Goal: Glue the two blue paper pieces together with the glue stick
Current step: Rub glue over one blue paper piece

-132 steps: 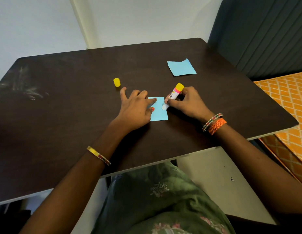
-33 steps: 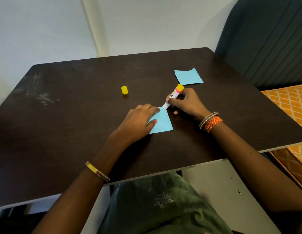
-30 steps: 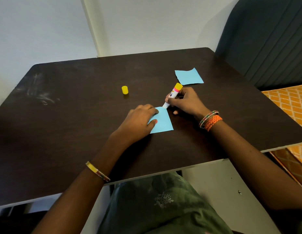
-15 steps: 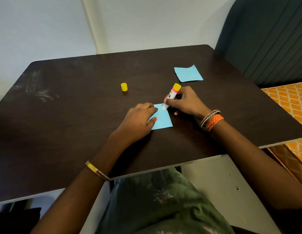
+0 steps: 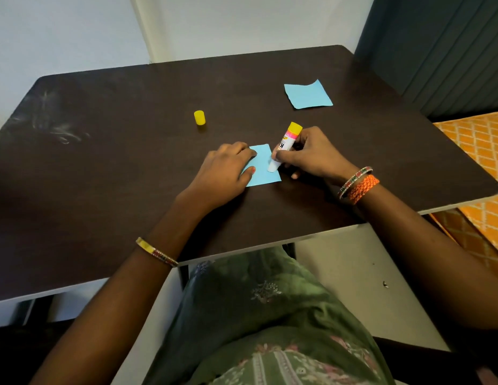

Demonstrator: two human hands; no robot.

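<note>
- The near blue paper (image 5: 263, 166) lies flat on the dark table (image 5: 103, 162), in the middle of it and close to the front edge.
- The left hand (image 5: 225, 173) rests on the left part of this paper, palm down. Its fingers lie fairly straight and close together, and their tips and the thumb press the sheet onto the table.
- The right hand (image 5: 311, 157) grips the glue stick (image 5: 284, 145), with thumb and fingers curled around the lower half of the barrel.
- The glue stick is tilted, its yellow end pointing up and away from the person. Its white tip touches the paper near the right edge.
- The second blue paper (image 5: 308, 94) lies by itself farther back on the right side of the table, well apart from both hands. One of its far corners curls up slightly.
- The yellow cap (image 5: 199, 117) stands upright on the table, behind and to the left of the left hand, touching nothing else.
- Bangles (image 5: 357, 184) sit on the right wrist, one of them orange, and a thin bracelet (image 5: 156, 251) circles the left forearm.
- The person's lap in green cloth (image 5: 270, 315) shows below the table edge.
</note>
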